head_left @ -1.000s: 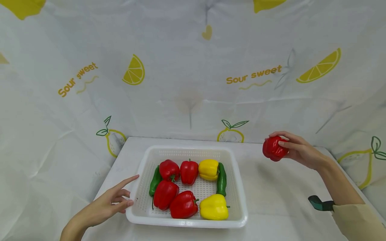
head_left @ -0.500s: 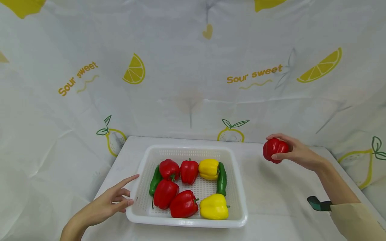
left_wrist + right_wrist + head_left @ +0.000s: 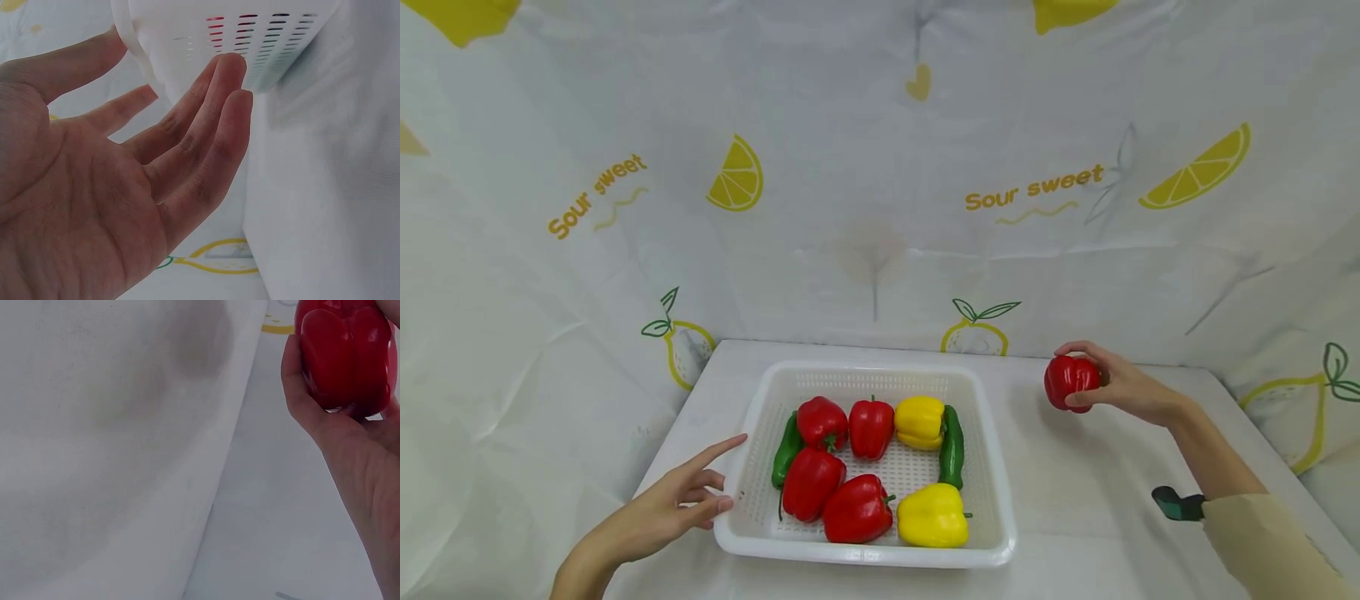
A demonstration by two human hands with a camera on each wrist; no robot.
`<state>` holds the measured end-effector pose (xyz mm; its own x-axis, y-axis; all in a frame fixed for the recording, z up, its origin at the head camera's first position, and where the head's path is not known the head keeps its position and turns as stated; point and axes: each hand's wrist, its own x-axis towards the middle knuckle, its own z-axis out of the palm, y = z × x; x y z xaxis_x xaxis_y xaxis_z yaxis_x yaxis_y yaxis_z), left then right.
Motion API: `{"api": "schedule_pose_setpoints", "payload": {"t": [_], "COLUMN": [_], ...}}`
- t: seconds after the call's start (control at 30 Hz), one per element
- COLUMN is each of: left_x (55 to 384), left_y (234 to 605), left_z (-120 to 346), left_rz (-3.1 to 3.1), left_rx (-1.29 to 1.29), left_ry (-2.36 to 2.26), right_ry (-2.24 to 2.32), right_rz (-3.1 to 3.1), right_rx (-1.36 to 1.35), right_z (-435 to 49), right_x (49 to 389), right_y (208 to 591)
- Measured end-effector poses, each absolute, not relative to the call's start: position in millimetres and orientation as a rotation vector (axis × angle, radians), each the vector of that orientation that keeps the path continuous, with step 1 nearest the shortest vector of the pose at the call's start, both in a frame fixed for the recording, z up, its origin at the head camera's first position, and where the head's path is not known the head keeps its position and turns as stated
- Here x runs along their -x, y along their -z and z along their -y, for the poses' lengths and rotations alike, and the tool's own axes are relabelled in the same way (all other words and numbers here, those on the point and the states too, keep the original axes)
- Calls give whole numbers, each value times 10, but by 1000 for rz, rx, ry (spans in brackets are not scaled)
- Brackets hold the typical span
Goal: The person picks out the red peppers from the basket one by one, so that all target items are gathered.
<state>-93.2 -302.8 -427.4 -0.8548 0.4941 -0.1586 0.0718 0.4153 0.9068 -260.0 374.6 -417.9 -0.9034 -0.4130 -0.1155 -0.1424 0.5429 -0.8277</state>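
My right hand point(image 3: 1131, 390) holds a red bell pepper point(image 3: 1067, 382) above the right side of the table, fingers and thumb round it. The right wrist view shows the same bell pepper point(image 3: 347, 359) resting in the curve of the hand. A white plastic basket point(image 3: 865, 556) stands at the middle front. Beside its left side is my left hand point(image 3: 662, 507), fingers loosely bent and holding nothing, with index finger and thumb at the rim. In the left wrist view the left hand point(image 3: 112, 187) has its palm facing the slotted basket wall point(image 3: 181, 44).
In the basket lie several red bell peppers point(image 3: 857, 508), two yellow bell peppers point(image 3: 932, 517) and two long green peppers point(image 3: 951, 446). A white tabletop point(image 3: 1075, 508) extends right of it. A cloth backdrop point(image 3: 850, 208) printed with lemons rises behind the table.
My right hand has moved slightly left and down with the red bell pepper, and its thumb has shifted lower on the pepper. The left hand and basket stay as they were.
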Motion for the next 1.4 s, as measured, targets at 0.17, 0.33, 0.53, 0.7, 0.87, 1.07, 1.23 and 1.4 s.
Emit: {"api": "schedule_pose_setpoints", "payload": {"t": [0.17, 0.33, 0.53, 0.7, 0.87, 1.07, 1.23, 1.4], "left_x": [933, 932, 933, 935, 935, 925, 923, 930], "left_y": [4280, 4289, 4290, 4286, 4280, 4280, 4279, 4282], "left_z": [3026, 3029, 3028, 3026, 3020, 3021, 3019, 3015], "left_rz": [-2274, -2272, -2274, -2265, -2261, -2269, -2275, -2261], "left_rx": [-464, -468, -475, -475, -470, -492, -492, -470], "left_ry": [-1416, -1417, -1419, -1424, -1423, -1429, -1428, -1432], "right_ry": [1265, 1235, 1246, 1246, 1225, 1222, 1241, 1221], "right_rz": [-2443, -2417, -2403, -2407, -2425, -2429, -2425, -2442], "right_rx": [422, 392, 386, 374, 376, 386, 394, 395], "right_z": [-3753, -3747, -3745, -3756, -3769, -3777, -3788, -3789], "right_x": [2660, 2698, 2736, 2767, 2774, 2772, 2777, 2783], "right_y": [4288, 4369, 4462, 4524, 4543, 4554, 4569, 4570]}}
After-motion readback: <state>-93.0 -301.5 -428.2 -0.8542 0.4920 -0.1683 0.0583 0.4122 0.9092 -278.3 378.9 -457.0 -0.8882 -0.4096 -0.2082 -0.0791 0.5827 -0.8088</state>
